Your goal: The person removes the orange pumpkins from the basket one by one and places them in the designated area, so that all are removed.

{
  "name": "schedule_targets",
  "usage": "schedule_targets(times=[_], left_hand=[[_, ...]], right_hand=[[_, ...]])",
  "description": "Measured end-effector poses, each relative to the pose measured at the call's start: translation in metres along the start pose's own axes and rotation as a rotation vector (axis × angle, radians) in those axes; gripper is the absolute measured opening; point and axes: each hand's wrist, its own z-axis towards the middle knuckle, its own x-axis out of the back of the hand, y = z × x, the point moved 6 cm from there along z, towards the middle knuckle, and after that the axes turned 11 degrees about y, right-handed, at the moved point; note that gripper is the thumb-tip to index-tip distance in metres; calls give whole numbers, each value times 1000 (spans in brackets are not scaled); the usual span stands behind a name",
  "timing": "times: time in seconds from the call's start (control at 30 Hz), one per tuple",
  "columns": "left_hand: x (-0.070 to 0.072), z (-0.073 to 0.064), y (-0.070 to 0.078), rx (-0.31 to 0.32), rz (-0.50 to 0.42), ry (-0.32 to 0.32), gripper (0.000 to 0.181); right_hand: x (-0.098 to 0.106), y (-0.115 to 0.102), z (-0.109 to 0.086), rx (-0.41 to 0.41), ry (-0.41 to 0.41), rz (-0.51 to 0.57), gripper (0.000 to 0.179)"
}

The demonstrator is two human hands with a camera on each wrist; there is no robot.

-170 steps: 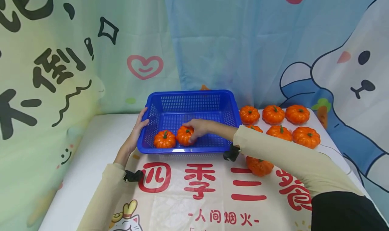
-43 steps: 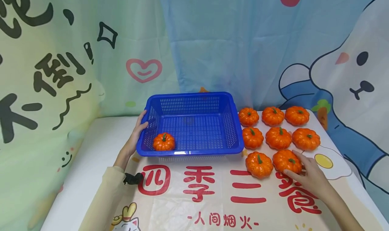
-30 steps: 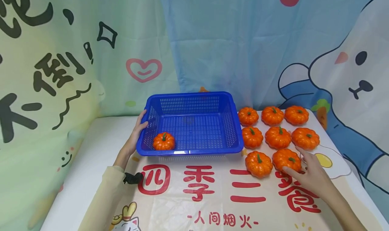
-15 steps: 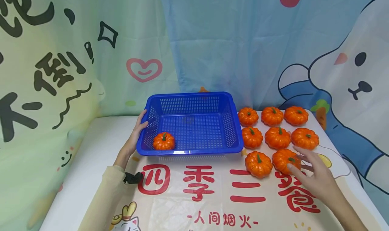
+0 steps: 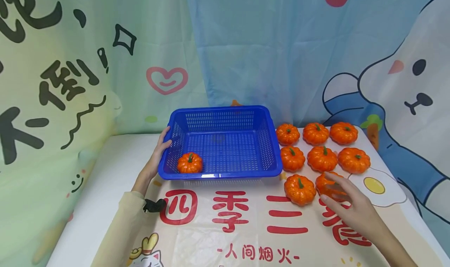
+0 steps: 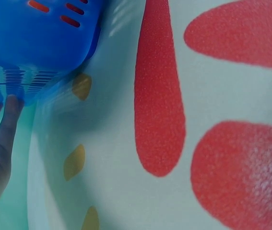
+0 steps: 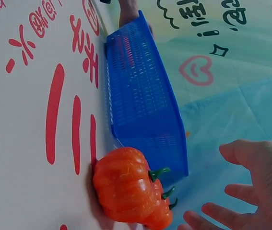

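A blue plastic basket [image 5: 232,142] stands at the middle back, with one small orange pumpkin [image 5: 190,163] in its front left corner. My left hand [image 5: 154,157] rests against the basket's left side; in the left wrist view, straight fingers [image 6: 12,108] touch its wall. To the right, my right hand [image 5: 360,214] hovers with spread fingers at the front right pumpkin [image 5: 324,184], partly hiding it. In the right wrist view, nothing lies between the thumb and fingers of that right hand [image 7: 265,187]. Another pumpkin [image 5: 300,190] sits just left of it.
More orange pumpkins stand in rows right of the basket, including a middle-row pumpkin [image 5: 321,159] and a back-row pumpkin [image 5: 316,133]. A printed cloth [image 5: 239,216] covers the table. Behind hangs a patterned curtain [image 5: 246,64].
Earlier my right hand held a second pumpkin inside the basket; now one pumpkin is there. The right hand has come off the front right pumpkin and shifted over it. The left hand stays.
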Motion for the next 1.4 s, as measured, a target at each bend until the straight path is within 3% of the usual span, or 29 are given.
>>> schedule_targets(times=[0.23,0.43,0.57,0.83,1.03,1.17,1.4], left_hand=[[0,0,-1,5,4,-1,60],[1,0,-2,3,4,-4,60],[1,0,-2,2,6,-4,60],[1,0,-1,1,7,0,60],[2,0,-3,4,0,1,60],[2,-1,-3,6,-8,1,60],[1,0,0,4,-5,5,59]], right_hand=[[-7,-1,-1,-26,-40,-21,62],[-18,-20,-1,-6,-99,-3,62],[-27,-42,1,42,-151,21,60],[-48,-94,7,234,-306,114,57],[-67,-120,11,244,-461,98,58],[-76,-132,14,276,-491,57,58],[-86,-142,17,313,-531,73,56]])
